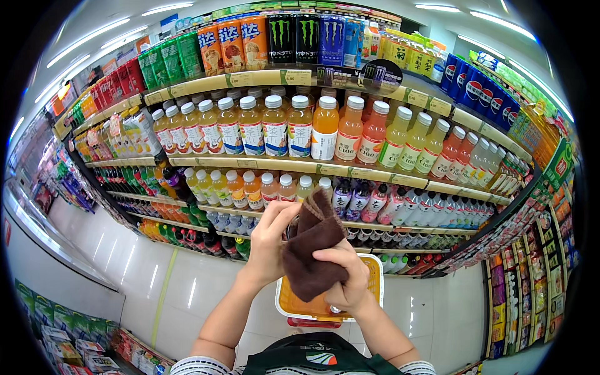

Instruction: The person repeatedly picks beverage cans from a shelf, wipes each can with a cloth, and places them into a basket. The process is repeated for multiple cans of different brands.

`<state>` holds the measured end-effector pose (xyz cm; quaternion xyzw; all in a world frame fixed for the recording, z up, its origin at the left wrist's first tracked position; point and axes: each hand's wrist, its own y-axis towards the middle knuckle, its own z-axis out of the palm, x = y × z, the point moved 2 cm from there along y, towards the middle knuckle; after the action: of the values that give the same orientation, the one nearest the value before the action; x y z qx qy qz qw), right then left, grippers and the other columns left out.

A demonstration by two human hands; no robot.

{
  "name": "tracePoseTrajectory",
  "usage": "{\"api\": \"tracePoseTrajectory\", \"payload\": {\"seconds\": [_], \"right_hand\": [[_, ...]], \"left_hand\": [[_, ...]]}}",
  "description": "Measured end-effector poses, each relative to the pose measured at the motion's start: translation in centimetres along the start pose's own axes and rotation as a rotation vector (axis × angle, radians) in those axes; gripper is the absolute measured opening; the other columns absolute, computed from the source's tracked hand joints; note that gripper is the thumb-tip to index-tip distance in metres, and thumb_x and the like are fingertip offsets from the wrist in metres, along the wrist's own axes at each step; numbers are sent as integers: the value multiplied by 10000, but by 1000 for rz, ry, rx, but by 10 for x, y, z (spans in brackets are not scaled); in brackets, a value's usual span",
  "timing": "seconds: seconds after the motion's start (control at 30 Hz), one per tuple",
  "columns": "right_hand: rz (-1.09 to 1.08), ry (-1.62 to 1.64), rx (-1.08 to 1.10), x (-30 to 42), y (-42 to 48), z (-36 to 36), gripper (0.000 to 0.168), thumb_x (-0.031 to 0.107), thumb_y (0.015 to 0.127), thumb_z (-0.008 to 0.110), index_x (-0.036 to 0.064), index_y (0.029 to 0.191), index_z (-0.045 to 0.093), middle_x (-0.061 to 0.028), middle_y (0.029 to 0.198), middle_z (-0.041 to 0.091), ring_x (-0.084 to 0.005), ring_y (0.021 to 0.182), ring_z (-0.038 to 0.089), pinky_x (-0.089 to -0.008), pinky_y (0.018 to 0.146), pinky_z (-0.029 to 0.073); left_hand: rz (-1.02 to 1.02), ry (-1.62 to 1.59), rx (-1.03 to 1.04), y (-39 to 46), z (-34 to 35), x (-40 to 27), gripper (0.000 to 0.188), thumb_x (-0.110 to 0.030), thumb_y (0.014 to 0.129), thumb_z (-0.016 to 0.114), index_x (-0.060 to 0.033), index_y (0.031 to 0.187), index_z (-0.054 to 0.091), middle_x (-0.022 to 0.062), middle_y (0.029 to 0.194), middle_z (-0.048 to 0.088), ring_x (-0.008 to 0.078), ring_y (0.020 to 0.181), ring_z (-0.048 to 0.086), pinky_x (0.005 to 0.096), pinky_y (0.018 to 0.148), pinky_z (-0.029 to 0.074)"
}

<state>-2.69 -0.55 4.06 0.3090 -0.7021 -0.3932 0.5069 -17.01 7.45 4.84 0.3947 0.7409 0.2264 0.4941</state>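
Observation:
My right hand [349,276] grips a folded dark brown cloth [311,253], with the thumb lying over its front. My left hand [269,243] curls around a dark, round-edged item [291,228] pressed against the cloth's left side. The cloth and my fingers hide most of that item, so I cannot tell what it is. Both hands are raised before my chest, over a yellow shopping basket with a white rim [280,302]. Part of a small shiny object [335,309] shows inside the basket, close to my right wrist.
A drinks shelf [290,164] curves across in front, holding rows of tea bottles [234,131], fruit-drink bottles [379,136] and Monster cans [281,40]. Snack racks [525,290] stand at the right. A grey cabinet [56,253] and packaged goods [65,314] line the left.

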Motion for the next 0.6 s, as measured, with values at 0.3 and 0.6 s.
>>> {"api": "tracePoseTrajectory", "payload": {"seconds": [0.3,0.6], "right_hand": [[646,-388,-398,-23,11,-36,196,42,945,487,-3,1123,553,-203,1009,659,-326,928,653,-379,820,496],[559,-110,-148,5,30,-34,284,195,961,587,-1,1163,554,-153,982,638,-240,883,626,-335,799,493]], "left_hand": [[-15,27,-50,-9,-11,-5,573,-95,615,861,-74,1139,631,106,1026,611,262,940,628,358,793,527],[-50,78,-61,-12,-7,-19,600,-66,584,844,-59,1145,631,106,1025,601,261,931,619,356,801,518]]}}
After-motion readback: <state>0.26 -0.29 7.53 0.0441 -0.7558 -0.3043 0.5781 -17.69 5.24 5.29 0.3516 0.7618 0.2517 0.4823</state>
